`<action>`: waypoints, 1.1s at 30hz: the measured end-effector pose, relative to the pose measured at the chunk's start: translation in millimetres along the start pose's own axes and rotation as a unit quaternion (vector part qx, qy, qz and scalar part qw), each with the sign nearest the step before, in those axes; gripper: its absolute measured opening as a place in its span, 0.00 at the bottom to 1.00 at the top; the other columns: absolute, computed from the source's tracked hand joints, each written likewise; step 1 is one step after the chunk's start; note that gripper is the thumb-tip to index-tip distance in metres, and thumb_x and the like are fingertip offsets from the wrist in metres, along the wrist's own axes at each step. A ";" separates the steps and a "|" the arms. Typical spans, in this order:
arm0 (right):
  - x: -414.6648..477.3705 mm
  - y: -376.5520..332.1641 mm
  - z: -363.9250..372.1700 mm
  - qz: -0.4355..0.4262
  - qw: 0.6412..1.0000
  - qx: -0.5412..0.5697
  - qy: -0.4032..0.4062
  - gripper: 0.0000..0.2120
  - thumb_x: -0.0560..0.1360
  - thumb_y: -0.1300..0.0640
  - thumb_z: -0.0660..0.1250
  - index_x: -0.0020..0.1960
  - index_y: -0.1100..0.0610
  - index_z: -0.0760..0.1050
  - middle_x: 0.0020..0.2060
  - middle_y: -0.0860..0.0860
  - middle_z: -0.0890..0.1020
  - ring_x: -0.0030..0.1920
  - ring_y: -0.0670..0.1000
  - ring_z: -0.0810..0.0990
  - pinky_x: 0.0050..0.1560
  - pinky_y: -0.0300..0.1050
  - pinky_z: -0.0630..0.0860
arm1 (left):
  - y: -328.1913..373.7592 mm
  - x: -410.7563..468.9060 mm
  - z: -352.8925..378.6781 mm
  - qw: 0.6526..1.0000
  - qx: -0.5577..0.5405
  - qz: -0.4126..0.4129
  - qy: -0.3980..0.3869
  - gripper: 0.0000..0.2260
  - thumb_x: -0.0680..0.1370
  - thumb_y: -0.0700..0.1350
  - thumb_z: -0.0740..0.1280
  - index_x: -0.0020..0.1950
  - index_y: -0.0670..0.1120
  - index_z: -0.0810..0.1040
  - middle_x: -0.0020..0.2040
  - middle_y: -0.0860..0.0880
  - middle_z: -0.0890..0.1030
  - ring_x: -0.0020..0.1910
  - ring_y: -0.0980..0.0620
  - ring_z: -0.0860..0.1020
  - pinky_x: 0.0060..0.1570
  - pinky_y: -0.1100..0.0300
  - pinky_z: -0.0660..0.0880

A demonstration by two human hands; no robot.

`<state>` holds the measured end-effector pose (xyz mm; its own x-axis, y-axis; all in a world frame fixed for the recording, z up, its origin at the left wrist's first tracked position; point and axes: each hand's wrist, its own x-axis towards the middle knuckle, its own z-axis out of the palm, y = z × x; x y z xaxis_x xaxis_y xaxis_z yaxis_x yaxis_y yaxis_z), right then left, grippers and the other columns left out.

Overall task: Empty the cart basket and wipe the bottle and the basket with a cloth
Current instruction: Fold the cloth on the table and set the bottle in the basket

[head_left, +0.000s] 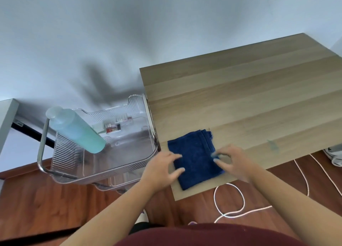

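Observation:
A folded dark blue cloth (194,158) lies near the front left corner of the wooden table (249,101). My left hand (162,168) rests on the cloth's left edge with fingers spread. My right hand (233,160) touches its right edge, fingertips bent, motion-blurred. To the left stands the clear plastic cart basket (114,168) with a metal handle. A tall bottle of pale green liquid (75,129) stands tilted in the basket's left part. Small red and white items (113,128) lie at the basket's back.
A white cord (229,201) loops on the wooden floor below the table's front edge. A grey wall fills the top of the view. A white shoe (335,157) shows at the right edge. A pale furniture edge (7,120) stands at far left.

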<state>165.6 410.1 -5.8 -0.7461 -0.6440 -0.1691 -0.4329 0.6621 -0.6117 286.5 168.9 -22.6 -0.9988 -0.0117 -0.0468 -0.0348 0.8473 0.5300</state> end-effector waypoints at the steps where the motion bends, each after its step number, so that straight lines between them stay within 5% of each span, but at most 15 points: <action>1: 8.8 -4.8 1.7 -0.005 1.000 -0.022 0.013 0.11 0.75 0.55 0.68 0.57 0.50 0.80 0.53 0.44 0.82 0.57 0.46 0.76 0.62 0.46 0.71 | -0.4 6.8 -1.6 0.999 0.041 -0.009 0.008 0.27 0.76 0.60 0.64 0.72 0.50 0.69 0.66 0.52 0.74 0.65 0.54 0.70 0.66 0.58 0.66; 5: 35.9 -14.4 21.7 -0.002 0.981 -0.183 -0.059 0.26 0.78 0.42 0.56 0.75 0.42 0.55 0.76 0.40 0.55 0.77 0.47 0.50 0.76 0.54 0.49 | 1.4 24.6 4.7 0.982 0.151 -0.054 -0.100 0.44 0.73 0.68 0.59 0.79 0.46 0.46 0.79 0.48 0.50 0.77 0.49 0.50 0.75 0.53 0.48; 9: 31.1 6.5 33.5 0.021 0.963 -0.256 -0.077 0.31 0.76 0.33 0.43 0.74 0.39 0.36 0.75 0.37 0.41 0.77 0.47 0.40 0.73 0.61 0.37 | -2.3 26.3 12.7 0.970 0.189 -0.063 -0.141 0.48 0.72 0.72 0.56 0.78 0.45 0.38 0.79 0.46 0.40 0.78 0.50 0.41 0.75 0.51 0.41; 13: 26.4 16.1 35.1 0.018 0.960 -0.274 -0.059 0.31 0.72 0.30 0.36 0.70 0.38 0.29 0.72 0.35 0.37 0.73 0.45 0.34 0.72 0.61 0.35 | -5.4 31.2 12.1 0.968 0.201 -0.053 -0.144 0.48 0.71 0.73 0.54 0.78 0.46 0.37 0.79 0.48 0.37 0.78 0.51 0.40 0.75 0.51 0.40; 18: 28.5 11.5 35.0 0.027 0.970 -0.230 -0.068 0.31 0.77 0.35 0.44 0.74 0.41 0.36 0.75 0.38 0.40 0.75 0.45 0.35 0.73 0.59 0.35 | -5.7 22.3 4.4 0.978 0.157 -0.049 -0.127 0.44 0.74 0.69 0.57 0.78 0.47 0.40 0.79 0.49 0.39 0.78 0.51 0.42 0.76 0.52 0.43; 24: 30.3 -31.2 24.9 -0.010 1.000 -0.013 0.000 0.25 0.80 0.47 0.55 0.75 0.45 0.55 0.76 0.42 0.55 0.76 0.43 0.44 0.77 0.50 0.45 | -16.6 -19.3 -30.3 0.997 0.027 -0.064 0.027 0.35 0.77 0.61 0.62 0.78 0.51 0.51 0.79 0.52 0.54 0.76 0.53 0.56 0.73 0.58 0.54; 28: 51.0 -88.6 27.9 -0.058 0.995 0.085 0.007 0.21 0.79 0.52 0.61 0.71 0.43 0.63 0.73 0.39 0.62 0.74 0.38 0.49 0.72 0.41 0.52 | -41.0 -53.3 -66.7 0.982 0.002 -0.135 0.133 0.32 0.76 0.56 0.66 0.76 0.51 0.58 0.76 0.52 0.61 0.74 0.54 0.61 0.70 0.63 0.55; 33: 93.7 -171.2 53.4 -0.149 0.985 0.060 -0.063 0.24 0.76 0.53 0.65 0.70 0.43 0.64 0.70 0.39 0.66 0.71 0.40 0.62 0.69 0.37 0.57 | -91.4 -81.4 -118.8 0.944 -0.003 -0.243 0.222 0.32 0.75 0.51 0.70 0.76 0.47 0.61 0.74 0.49 0.64 0.74 0.51 0.61 0.73 0.58 0.55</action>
<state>196.8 215.9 41.9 -0.5228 -0.8504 -0.0587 -0.5541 0.3913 -0.7347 367.0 29.3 33.3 -0.7806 -0.6206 0.0739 -0.4911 0.6823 0.5416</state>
